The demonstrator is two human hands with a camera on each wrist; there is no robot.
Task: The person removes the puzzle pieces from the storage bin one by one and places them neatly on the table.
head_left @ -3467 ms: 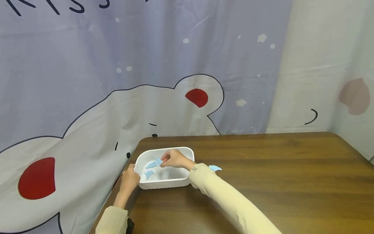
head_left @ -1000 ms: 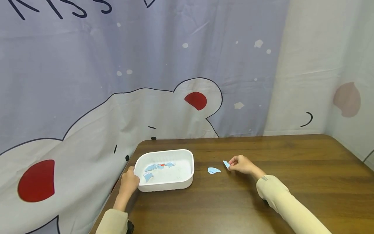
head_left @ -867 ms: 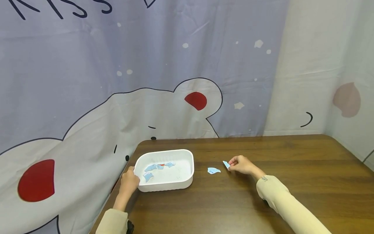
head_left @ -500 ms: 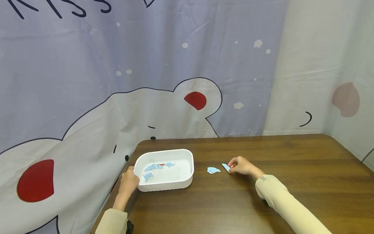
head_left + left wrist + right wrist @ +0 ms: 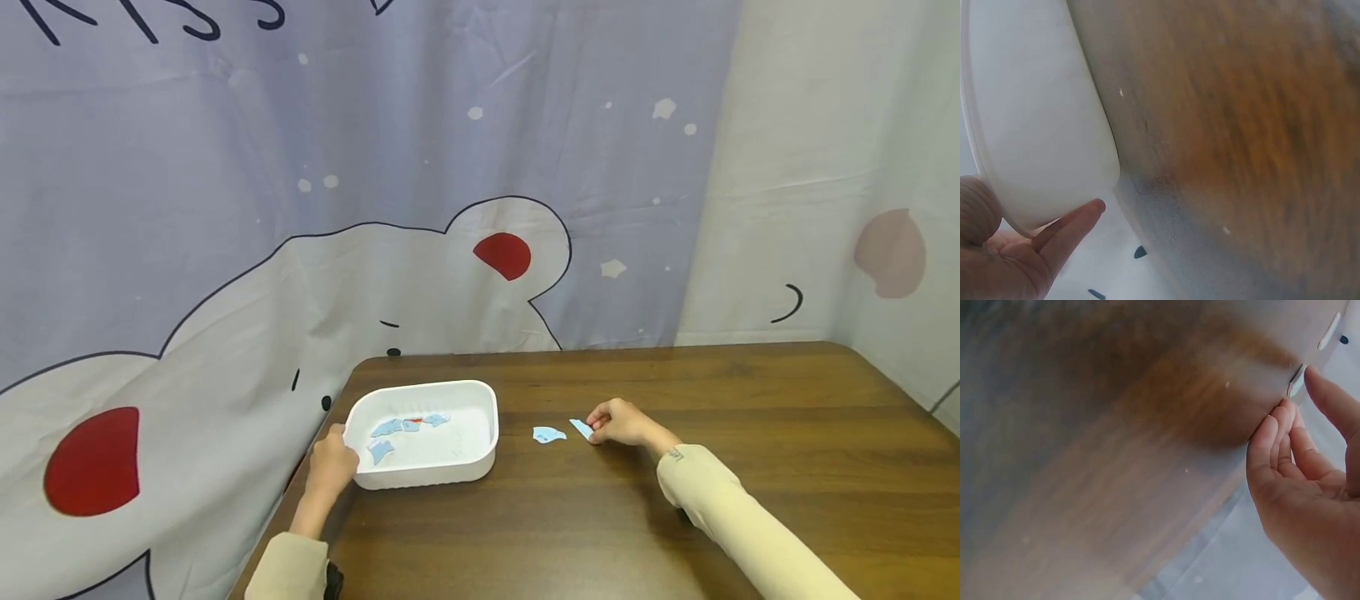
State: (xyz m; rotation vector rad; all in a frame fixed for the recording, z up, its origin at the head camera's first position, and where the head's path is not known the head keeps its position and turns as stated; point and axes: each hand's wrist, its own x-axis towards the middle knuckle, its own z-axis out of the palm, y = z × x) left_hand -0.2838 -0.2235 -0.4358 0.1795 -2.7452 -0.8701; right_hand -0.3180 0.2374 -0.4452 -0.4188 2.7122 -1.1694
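Observation:
My left hand (image 5: pixel 332 462) grips the left end of a white plastic tub (image 5: pixel 423 477), thumb at the rim and fingers against the outer wall in the left wrist view. Four-sided with rounded corners, the tub holds several flat, light blue, jagged-edged pieces (image 5: pixel 380 451), one with a red mark. Out to the right, my right hand (image 5: pixel 626 423) pinches another light blue flat piece (image 5: pixel 581 428) at the table surface. In the right wrist view the thumb and fingertips sit at the near end of this piece (image 5: pixel 1296 381). A second loose piece (image 5: pixel 549 434) lies just left of it.
The brown wooden table (image 5: pixel 720 500) runs far to the right of both hands. Its left edge passes close beside the tub and left arm. Behind it hangs a printed curtain (image 5: pixel 420 125) with a white cartoon animal.
Earlier my right hand reached into the tub; then it moved right onto the table, with a light blue piece at its fingertips. Lately that piece has tilted slightly. My left hand stays on the tub.

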